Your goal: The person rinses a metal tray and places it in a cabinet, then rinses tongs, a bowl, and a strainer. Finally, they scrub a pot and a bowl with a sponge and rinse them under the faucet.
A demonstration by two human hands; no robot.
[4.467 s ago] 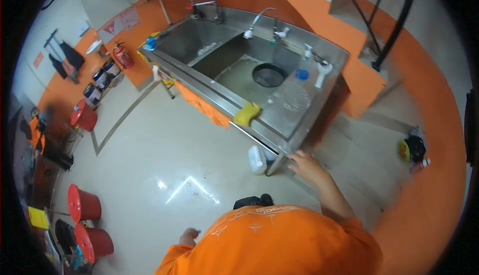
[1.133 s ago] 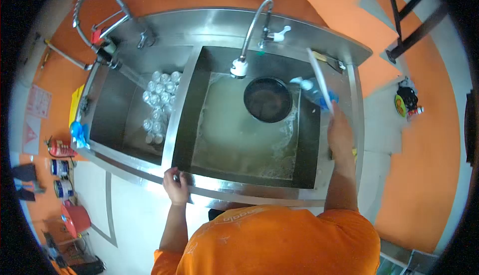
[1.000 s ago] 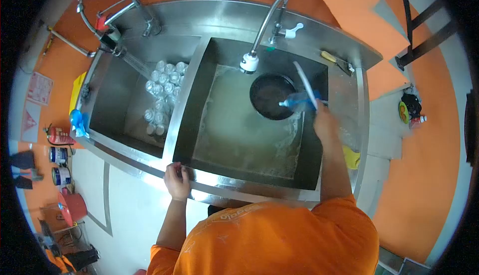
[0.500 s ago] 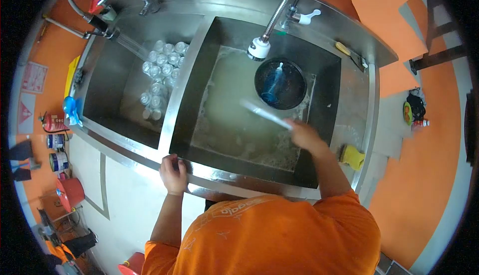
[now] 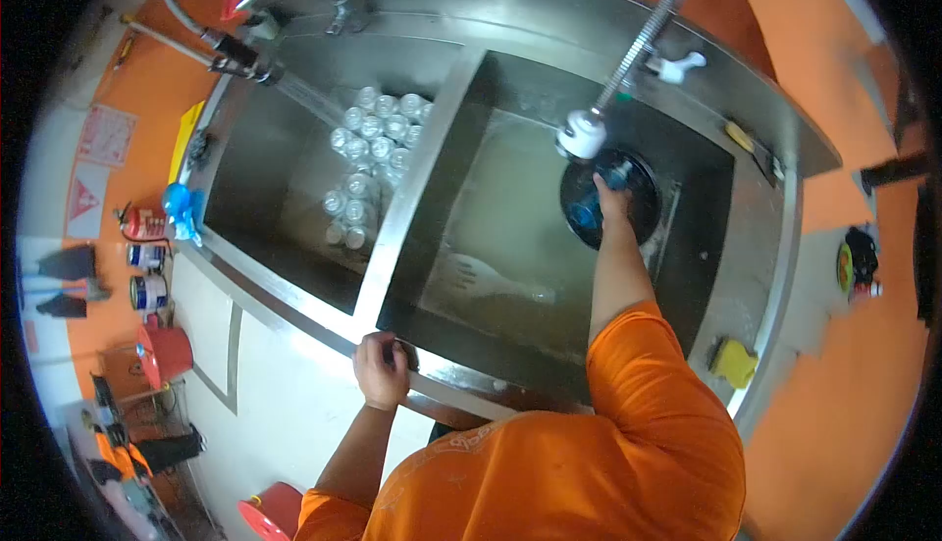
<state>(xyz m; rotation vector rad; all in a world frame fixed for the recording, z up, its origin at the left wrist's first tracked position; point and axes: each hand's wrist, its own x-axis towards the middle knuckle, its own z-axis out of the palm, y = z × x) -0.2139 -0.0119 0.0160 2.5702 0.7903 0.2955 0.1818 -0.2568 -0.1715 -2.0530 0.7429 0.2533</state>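
Observation:
My right hand (image 5: 615,195) reaches into a round black bowl (image 5: 643,220) in the right sink basin. Its fingers are closed around a clear blue bottle (image 5: 585,215) lying in the bowl. Beneath the murky water, nearer to me, a pale slotted spatula (image 5: 491,281) lies on its own. Curled over the front rim (image 5: 461,369) of the steel sink is my left hand (image 5: 383,369), close to the divider (image 5: 417,183) between the basins.
Several clear glasses (image 5: 373,129) stand in the left basin under a running spray faucet (image 5: 245,58). A white-headed faucet (image 5: 582,136) hangs above the bowl. On the right ledge are a yellow sponge (image 5: 734,363) and a yellow-handled scraper (image 5: 751,147). A red bucket (image 5: 165,353) stands at left.
My right hand has let go of the spatula, which now lies in the water, and has moved forward onto the blue bottle. The view has shifted; my left hand stays on the rim.

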